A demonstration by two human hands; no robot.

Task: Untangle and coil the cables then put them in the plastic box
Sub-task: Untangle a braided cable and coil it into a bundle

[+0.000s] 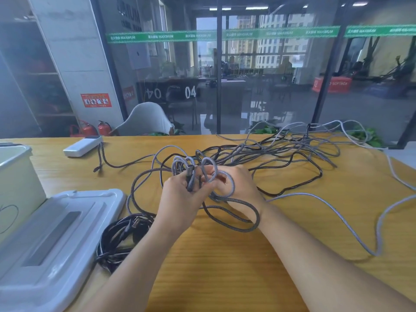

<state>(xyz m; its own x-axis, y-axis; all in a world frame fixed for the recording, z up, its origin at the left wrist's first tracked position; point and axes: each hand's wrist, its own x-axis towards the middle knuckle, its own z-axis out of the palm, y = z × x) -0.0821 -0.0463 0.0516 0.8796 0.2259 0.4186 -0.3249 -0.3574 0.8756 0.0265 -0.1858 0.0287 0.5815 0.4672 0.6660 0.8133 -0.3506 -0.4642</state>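
Left hand (pixel 180 190) grips a bunch of grey cable (pixel 234 218) loops plus a plug end. Right hand (pixel 227 181) is curled into the same loops; I can't tell exactly which strand it pinches. Most of the cable tangle (pixel 281 149) lies spread on the table (pixel 225 266) behind. Plastic box (pixel 15 176) sits far left, its lid (pixel 56 239) beside it, with a coiled black cable (pixel 121 235) next to that.

Risk: pulling the loops now likely cinches a knot or drags the tangle off the far edge.
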